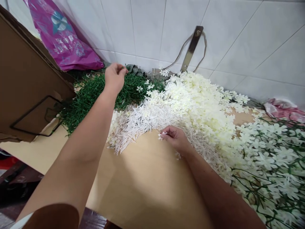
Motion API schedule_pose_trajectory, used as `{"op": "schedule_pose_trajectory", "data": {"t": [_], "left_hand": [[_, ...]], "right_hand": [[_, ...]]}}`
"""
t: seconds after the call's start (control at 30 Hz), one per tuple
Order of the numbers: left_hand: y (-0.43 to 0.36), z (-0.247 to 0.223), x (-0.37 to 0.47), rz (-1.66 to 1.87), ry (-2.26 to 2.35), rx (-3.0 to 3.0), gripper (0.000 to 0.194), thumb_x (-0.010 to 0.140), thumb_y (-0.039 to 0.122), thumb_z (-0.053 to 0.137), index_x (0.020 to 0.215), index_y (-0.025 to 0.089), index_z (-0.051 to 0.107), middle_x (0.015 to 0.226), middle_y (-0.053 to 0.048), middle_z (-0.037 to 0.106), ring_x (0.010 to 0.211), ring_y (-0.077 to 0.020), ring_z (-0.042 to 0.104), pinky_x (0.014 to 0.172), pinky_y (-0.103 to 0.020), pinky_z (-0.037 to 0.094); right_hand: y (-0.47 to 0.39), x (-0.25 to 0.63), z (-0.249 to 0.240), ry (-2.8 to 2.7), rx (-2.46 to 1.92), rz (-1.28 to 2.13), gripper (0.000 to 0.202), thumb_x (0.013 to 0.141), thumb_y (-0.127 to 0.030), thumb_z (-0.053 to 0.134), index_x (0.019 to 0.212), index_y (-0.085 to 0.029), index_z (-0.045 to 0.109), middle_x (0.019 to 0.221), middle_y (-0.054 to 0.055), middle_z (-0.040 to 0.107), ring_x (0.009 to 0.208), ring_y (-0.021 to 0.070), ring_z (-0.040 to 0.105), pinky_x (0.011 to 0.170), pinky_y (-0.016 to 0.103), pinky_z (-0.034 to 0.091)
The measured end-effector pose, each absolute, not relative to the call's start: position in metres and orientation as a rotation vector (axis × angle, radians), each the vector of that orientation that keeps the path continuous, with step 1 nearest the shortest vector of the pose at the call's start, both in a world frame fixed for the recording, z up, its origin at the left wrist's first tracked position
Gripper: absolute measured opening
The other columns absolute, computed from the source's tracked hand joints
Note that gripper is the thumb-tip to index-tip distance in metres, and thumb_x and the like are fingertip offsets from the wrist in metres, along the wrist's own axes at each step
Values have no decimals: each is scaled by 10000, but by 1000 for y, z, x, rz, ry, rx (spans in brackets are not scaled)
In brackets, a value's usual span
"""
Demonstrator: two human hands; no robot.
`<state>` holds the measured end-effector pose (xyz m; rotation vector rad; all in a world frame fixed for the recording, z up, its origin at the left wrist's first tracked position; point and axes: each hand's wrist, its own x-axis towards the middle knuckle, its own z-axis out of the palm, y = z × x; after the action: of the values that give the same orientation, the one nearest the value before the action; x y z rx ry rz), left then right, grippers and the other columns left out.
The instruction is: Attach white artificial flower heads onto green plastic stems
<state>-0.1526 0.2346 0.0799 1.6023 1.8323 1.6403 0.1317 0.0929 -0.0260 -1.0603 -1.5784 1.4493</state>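
My left hand (pixel 116 76) is over the far edge of a heap of green plastic stems (pixel 88 98), its fingertips pinched on a bit of green stem. Lower and to the right, my right hand (pixel 175 138) pinches a small white flower (pixel 162 135) just above the tan board. Behind it lies a band of thin white sticks (pixel 147 117), and beyond that a large pile of cream-white flower heads (pixel 197 98). White flowers joined to green stems (pixel 274 159) cover the right side.
The tan board (pixel 138 178) fills the near middle. A cardboard box (pixel 26 79) with a black wire frame (pixel 30 111) stands at left. A purple bag (pixel 69 47) leans on the tiled wall (pixel 143 28), near a metal strip (pixel 192 49) with a cord. Pink-white cloth (pixel 283 109) lies far right.
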Motion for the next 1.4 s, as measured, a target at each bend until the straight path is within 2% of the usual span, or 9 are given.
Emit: {"op": "schedule_pose_trajectory", "data": {"t": [0.1,0.2,0.33,0.47,0.53,0.63,0.87,1.17,1.4], "left_hand": [[232,103,-147,1740,1611,1465,140,906,205,590,815,156,495,697,48,611,797,-86,636,759,-214,464],[200,100,-124,1678,1424,1521,220,879,349,625,773,175,542,684,28,633,753,-114,641,715,-244,484],[127,63,-81,1279,1308,1584,240,748,341,726,640,164,606,653,-14,659,686,-145,627,659,-273,483],[69,30,-55,891,1196,1545,235,716,385,702,656,160,670,594,-5,624,567,-121,552,568,-248,435],[55,24,-50,816,1168,1500,234,738,384,665,712,152,684,655,-7,643,612,-115,552,582,-228,425],[50,19,-49,782,1179,1419,239,763,367,624,775,134,678,721,-13,649,666,-103,544,621,-208,416],[59,8,-55,731,1230,1366,299,763,430,603,719,136,635,653,-5,592,613,-94,497,599,-213,387],[65,9,-54,697,1197,1350,189,758,319,606,719,136,632,576,30,541,562,-76,461,578,-206,397],[66,6,-56,689,1175,1416,142,773,234,577,666,144,599,577,40,534,559,-68,466,591,-206,406]], "right_hand": [[92,133,-22,-1492,-1044,1504,365,607,-480,804,669,-185,598,649,-5,630,610,118,553,611,278,434],[91,137,-13,-1352,-1004,1547,383,584,-488,833,687,-184,624,641,-9,651,605,110,568,611,264,443],[88,140,3,-1183,-901,1545,357,563,-452,866,698,-200,652,720,-4,707,685,116,623,697,270,494],[84,136,7,-1117,-827,1664,338,556,-432,876,709,-203,679,803,-5,726,768,127,655,775,298,531],[81,132,4,-1132,-825,1768,334,560,-421,876,713,-191,687,751,-12,711,711,108,641,721,271,531],[78,128,-3,-1107,-838,1910,325,568,-393,879,722,-179,688,667,-25,685,625,85,621,633,230,508],[79,126,-13,-1024,-820,1964,301,590,-382,874,691,-195,661,652,-27,689,652,117,673,672,262,533],[77,122,-21,-1001,-884,1849,306,562,-366,888,663,-203,649,603,-54,647,553,78,592,574,225,480],[79,120,-19,-1210,-907,1678,351,573,-414,872,637,-189,611,648,-36,647,597,82,592,616,243,493]]}}
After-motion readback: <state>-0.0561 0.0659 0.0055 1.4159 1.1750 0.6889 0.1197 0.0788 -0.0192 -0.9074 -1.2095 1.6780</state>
